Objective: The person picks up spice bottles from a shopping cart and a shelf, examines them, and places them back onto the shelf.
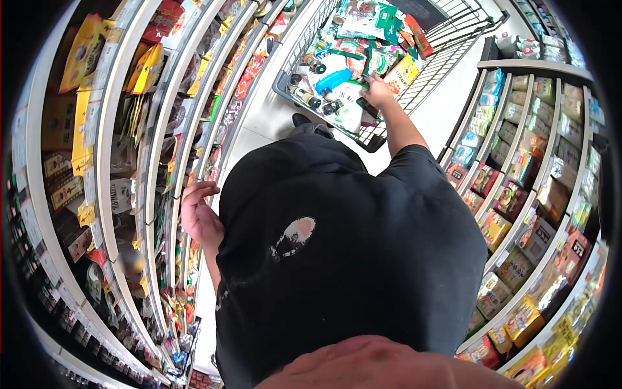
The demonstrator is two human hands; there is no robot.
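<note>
Right hand (379, 91): arm stretched forward over the near rim of the shopping cart (421, 78), fingers curled down among the goods; it touches a white packet with green print (346, 97), but whether the fingers actually close on it cannot be told at this size.

Left hand (197, 214): raised beside the left shelving (107, 194), loosely open with fingers bent, holding nothing; nearest to it are the small hanging packets on the shelf edge (184, 175), just beside the fingertips, contact unclear.

Cart contents: white packet lies directly under the right hand; a blue-capped bottle (332, 79) just to its left; small dark bottles (303, 87) along the cart's near left corner; green packets (369, 19) and a yellow packet (403, 72) further in.

Setting: narrow shop aisle, pale tiled floor (272, 117); stocked shelves on both sides, the right shelving (538, 194) carrying boxed and bagged goods. The person wears a black shirt (350, 246).
</note>
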